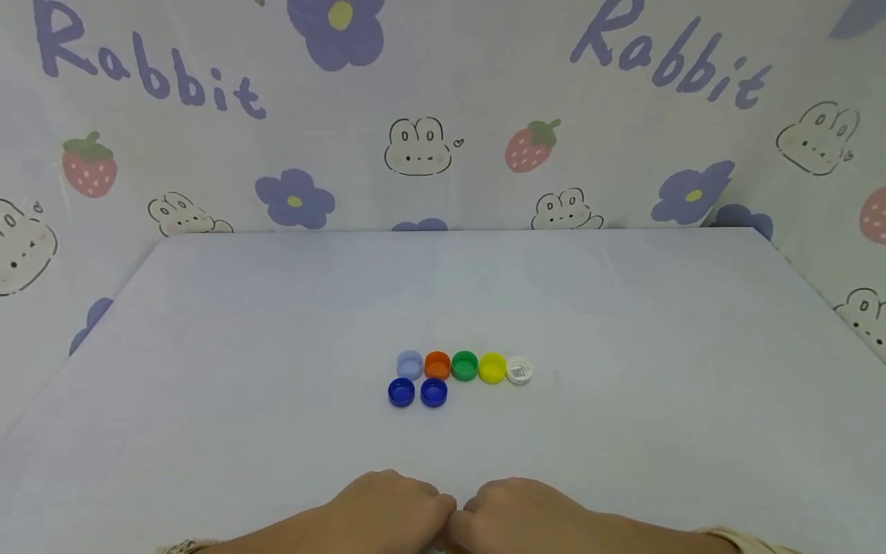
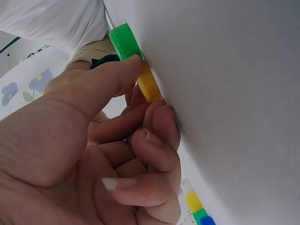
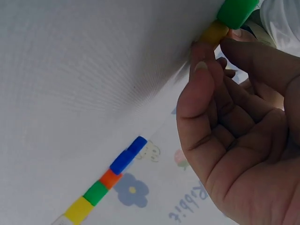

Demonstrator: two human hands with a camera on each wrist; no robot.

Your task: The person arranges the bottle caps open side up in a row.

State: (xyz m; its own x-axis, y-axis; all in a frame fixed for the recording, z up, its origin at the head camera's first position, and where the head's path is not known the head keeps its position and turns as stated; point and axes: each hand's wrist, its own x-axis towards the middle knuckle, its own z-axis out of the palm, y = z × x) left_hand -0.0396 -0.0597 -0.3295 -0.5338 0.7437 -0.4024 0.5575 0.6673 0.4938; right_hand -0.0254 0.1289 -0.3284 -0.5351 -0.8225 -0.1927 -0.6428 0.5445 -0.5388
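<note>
At the near edge of the head view, my left hand [image 1: 388,508] and right hand [image 1: 529,512] meet, knuckles up, hiding what lies between them. The left wrist view shows a yellow bottle cap [image 2: 150,86] between the left thumb and fingers, low against the white surface. A green bottle cap [image 2: 124,41] stands beside it, on the side toward the body. From the other side, the right thumb and fingertips also pinch at the yellow cap [image 3: 214,33], with the green cap [image 3: 238,13] just behind it.
Farther in, a row of caps runs left to right: pale blue [image 1: 410,365], orange [image 1: 438,366], green [image 1: 464,366], yellow [image 1: 492,368] and white [image 1: 519,371]. Two dark blue caps [image 1: 418,392] sit in front of its left end. A rabbit-print cloth [image 1: 457,92] hangs behind the white tabletop [image 1: 623,308].
</note>
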